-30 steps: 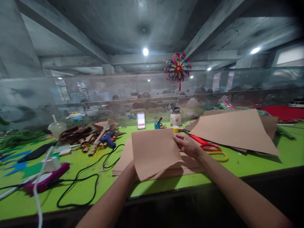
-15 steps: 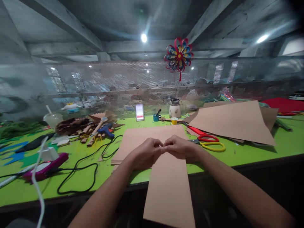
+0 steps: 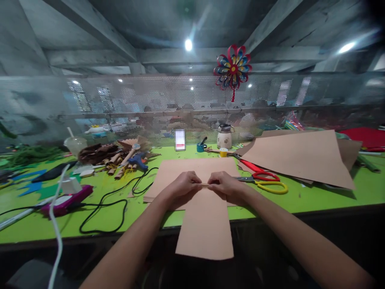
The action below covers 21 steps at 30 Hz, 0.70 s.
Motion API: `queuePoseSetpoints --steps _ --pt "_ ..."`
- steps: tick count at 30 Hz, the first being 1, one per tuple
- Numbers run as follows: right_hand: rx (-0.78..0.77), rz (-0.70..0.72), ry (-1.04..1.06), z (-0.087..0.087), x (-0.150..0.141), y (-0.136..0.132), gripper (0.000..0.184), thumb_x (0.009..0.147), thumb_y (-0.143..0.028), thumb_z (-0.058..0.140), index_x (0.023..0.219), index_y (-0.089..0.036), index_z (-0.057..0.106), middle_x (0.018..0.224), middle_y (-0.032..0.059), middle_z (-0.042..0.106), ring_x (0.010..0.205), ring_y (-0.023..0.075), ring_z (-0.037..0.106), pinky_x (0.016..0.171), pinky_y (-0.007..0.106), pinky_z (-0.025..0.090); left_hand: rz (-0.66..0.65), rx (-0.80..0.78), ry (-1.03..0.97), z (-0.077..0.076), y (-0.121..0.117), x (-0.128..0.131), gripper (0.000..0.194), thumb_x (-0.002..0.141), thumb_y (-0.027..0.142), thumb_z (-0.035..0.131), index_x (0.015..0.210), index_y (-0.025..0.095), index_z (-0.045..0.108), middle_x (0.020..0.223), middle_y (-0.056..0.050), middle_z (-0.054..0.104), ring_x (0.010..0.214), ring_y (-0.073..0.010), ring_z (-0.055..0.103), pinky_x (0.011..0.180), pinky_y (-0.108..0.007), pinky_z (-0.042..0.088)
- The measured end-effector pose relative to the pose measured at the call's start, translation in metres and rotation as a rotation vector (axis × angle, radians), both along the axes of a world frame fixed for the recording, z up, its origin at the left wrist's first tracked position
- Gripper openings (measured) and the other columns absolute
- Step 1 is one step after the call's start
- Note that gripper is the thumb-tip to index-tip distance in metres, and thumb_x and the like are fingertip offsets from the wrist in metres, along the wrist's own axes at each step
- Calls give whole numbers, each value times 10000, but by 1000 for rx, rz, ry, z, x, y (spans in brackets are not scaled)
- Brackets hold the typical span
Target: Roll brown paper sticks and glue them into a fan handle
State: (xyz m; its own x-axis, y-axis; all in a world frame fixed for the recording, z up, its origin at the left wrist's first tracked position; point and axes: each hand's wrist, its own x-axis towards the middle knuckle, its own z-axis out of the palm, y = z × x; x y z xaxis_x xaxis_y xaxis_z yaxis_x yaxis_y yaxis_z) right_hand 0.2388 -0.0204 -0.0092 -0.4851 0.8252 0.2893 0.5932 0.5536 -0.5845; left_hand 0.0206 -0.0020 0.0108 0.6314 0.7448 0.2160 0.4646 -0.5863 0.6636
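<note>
A strip of brown kraft paper point(image 3: 206, 228) hangs over the table's front edge, its far end narrowly folded or rolled between my hands. My left hand point(image 3: 187, 185) pinches the left part of that end. Close by on the right, my right hand point(image 3: 223, 184) pinches the same end, thumb and fingers pressed together. Under both hands lies a stack of larger brown paper sheets point(image 3: 173, 168). Scissors with red and yellow handles point(image 3: 270, 185) lie right of my right hand, blades pointing toward it.
Left on the green table point(image 3: 144, 218) are a purple power strip point(image 3: 70, 200), black cable and a blue glue gun point(image 3: 138, 161). A phone point(image 3: 180, 140), a teal pot point(image 3: 200, 147), a yellow spool point(image 3: 223, 152) and a bottle point(image 3: 224, 137) stand behind. Large paper sheets point(image 3: 300, 154) lie right.
The strip's near end now sits higher in view and its far end shows a narrow fold or roll. My hands have moved slightly apart, still pinching it. The view has shifted slightly.
</note>
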Motion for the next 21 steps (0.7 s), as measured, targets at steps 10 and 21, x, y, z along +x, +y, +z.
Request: queuePoseSetpoints --steps 10,21 --pt "254 13 -171 -9 -3 3 67 852 -179 618 802 -135 630 792 46 574 698 138 497 645 247 392 -24 384 250 -15 12 7 259 882 372 592 940 193 769 760 -54 553 767 -172 531 664 -251 389" --pt "200 66 -265 2 6 -9 109 907 -168 496 834 -158 577 870 43 565 727 134 481 638 237 356 -39 574 267 -26 13 6 187 883 227 579 837 182 755 753 -49 558 766 -159 529 658 -236 377"
